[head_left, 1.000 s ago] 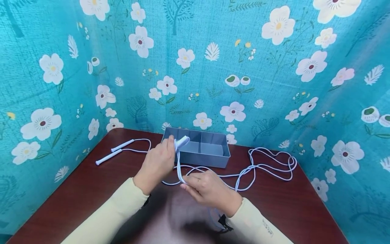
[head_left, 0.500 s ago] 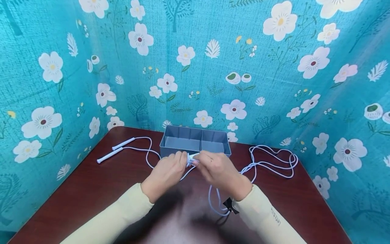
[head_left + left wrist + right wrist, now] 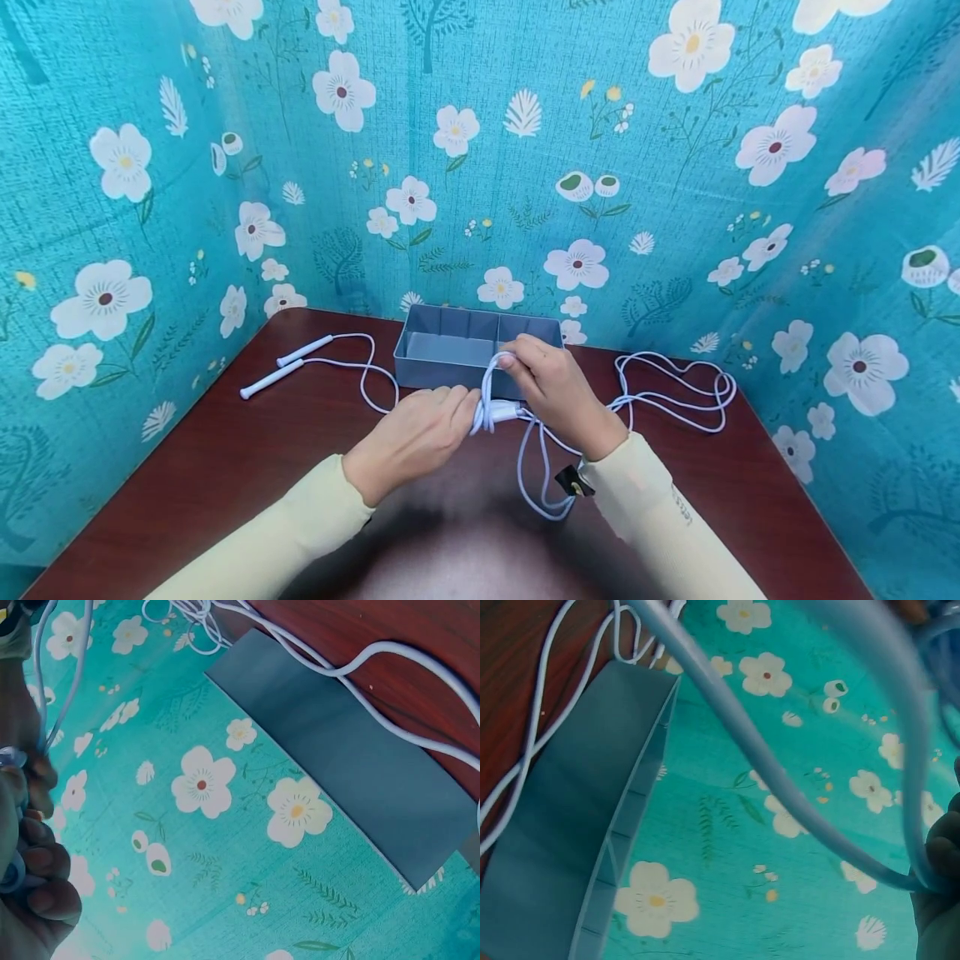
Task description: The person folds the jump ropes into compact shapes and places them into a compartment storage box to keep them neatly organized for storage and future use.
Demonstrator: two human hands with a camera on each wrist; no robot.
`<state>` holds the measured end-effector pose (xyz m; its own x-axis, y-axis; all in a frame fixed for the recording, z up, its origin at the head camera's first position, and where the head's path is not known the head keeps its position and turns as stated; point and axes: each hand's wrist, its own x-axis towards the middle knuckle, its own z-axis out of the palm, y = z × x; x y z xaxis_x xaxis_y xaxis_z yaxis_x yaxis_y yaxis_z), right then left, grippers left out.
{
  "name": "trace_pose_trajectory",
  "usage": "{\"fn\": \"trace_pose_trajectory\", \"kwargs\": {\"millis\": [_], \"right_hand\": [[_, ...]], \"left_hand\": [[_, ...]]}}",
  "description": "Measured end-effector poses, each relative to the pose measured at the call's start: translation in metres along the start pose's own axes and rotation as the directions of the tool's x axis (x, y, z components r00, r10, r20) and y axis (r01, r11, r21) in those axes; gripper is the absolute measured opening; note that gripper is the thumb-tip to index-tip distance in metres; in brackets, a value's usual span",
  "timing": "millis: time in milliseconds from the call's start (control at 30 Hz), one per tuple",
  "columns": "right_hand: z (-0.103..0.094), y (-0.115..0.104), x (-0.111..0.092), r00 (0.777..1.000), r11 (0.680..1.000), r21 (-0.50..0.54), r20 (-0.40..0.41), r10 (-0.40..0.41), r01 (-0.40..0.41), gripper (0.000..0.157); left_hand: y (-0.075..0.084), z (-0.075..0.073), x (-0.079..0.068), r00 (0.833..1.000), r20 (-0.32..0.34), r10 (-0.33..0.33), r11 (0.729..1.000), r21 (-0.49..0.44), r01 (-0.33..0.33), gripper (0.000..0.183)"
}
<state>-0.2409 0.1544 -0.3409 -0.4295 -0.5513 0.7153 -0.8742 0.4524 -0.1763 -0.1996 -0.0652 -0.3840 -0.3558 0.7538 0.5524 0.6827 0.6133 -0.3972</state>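
In the head view my left hand (image 3: pixel 412 433) grips the white handles (image 3: pixel 506 411) of a jump rope, whose ends stick out to the right of the fist. Pale lilac cord is wound about them beside the fingers. My right hand (image 3: pixel 562 400) pinches a doubled length of cord (image 3: pixel 487 379), raised in a loop just above the handles. Close up in the right wrist view, that cord (image 3: pixel 757 750) runs into the right fingers. Curled left fingers (image 3: pixel 52 892) show at the edge of the left wrist view, most of the handles hidden behind them.
Behind the hands stands a grey two-compartment box (image 3: pixel 442 375). Another pair of white jump rope handles (image 3: pixel 272 379) lies at the left with cord trailing toward the box. Looped cord (image 3: pixel 675 404) spreads at the right. More cord (image 3: pixel 543 508) hangs below the right wrist. A floral curtain surrounds the table.
The right hand went up to the handles beside the left fist, then lifted away rightward, drawing a loop of cord. The left hand moved right and lower, turning the handles more level.
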Motion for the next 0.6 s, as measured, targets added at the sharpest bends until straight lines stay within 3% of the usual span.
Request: {"fn": "trace_pose_trajectory", "kwargs": {"millis": [200,300,467,600], "right_hand": [[0.011,0.011,-0.008,0.995,0.994,0.048,0.005,0.096,-0.096,0.016],[0.02,0.015,-0.012,0.991,0.99,0.057,0.012,0.13,-0.131,0.019],[0.036,0.016,-0.018,0.986,0.986,0.074,0.083,0.145,-0.152,0.021],[0.043,0.011,-0.023,0.957,0.971,0.071,0.198,0.212,-0.23,0.026]], "left_hand": [[-0.004,-0.006,0.0,0.993,-0.115,-0.027,1.0,-0.009,0.027,0.04],[-0.007,-0.008,0.001,0.988,-0.14,-0.061,0.998,0.007,0.062,0.039],[-0.011,-0.01,0.001,0.985,-0.138,-0.105,0.993,0.04,0.111,0.039],[-0.013,-0.006,0.001,0.986,-0.122,-0.11,0.99,0.077,0.12,0.035]]}}
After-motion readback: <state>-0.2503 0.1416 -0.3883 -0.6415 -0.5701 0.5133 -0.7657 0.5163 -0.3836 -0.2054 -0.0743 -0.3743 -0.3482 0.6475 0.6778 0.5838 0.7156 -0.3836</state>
